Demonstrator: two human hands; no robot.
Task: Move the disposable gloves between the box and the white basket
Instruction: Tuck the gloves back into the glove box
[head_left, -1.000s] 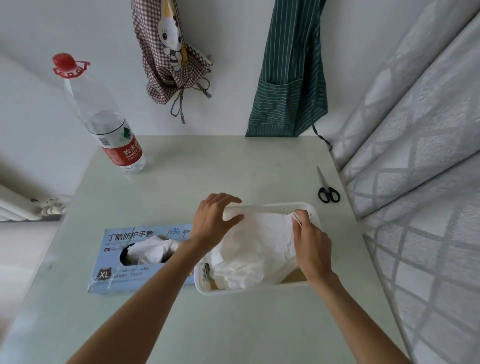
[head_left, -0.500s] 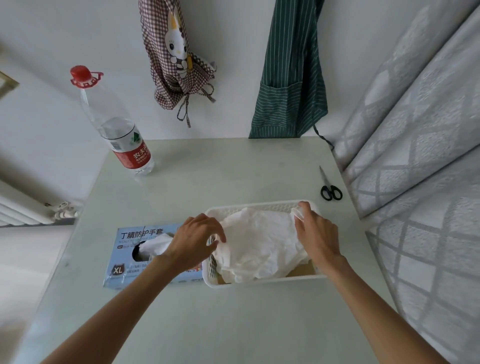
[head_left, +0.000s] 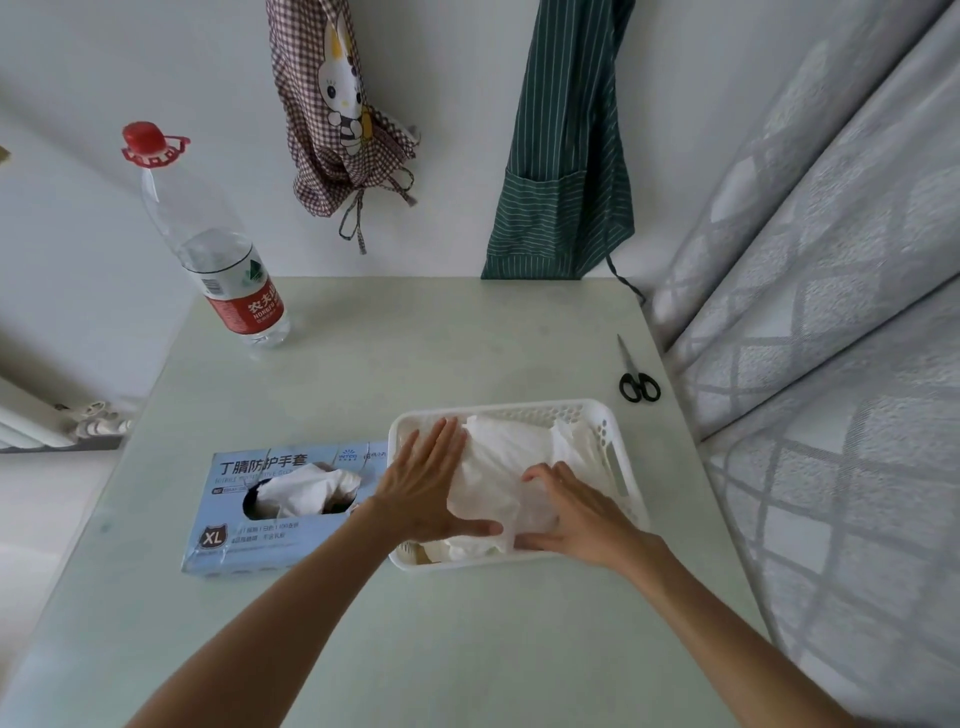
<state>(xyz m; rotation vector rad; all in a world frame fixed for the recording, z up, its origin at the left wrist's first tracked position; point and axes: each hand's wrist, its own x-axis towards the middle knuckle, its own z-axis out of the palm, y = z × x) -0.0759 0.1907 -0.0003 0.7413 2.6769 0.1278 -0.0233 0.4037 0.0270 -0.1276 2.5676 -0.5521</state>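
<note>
A white plastic basket (head_left: 615, 457) sits mid-table, filled with a heap of white disposable gloves (head_left: 498, 467). My left hand (head_left: 423, 488) lies flat on the left side of the heap with straight fingers, its thumb under the edge of a glove. My right hand (head_left: 576, 512) presses down on the front right of the heap, its fingers bent into the gloves. Left of the basket and touching it lies a blue glove box (head_left: 249, 540) marked XL, with white gloves bulging from its oval opening (head_left: 306, 491).
A water bottle (head_left: 223, 265) with a red cap stands at the table's back left. Black scissors (head_left: 638, 382) lie near the right edge. Two aprons hang on the wall behind. A grey patterned curtain (head_left: 831, 312) borders the table's right side.
My left hand moved from the basket's left rim onto the heap and flattened out. My right hand left the far right corner and came down onto the front of the heap.
</note>
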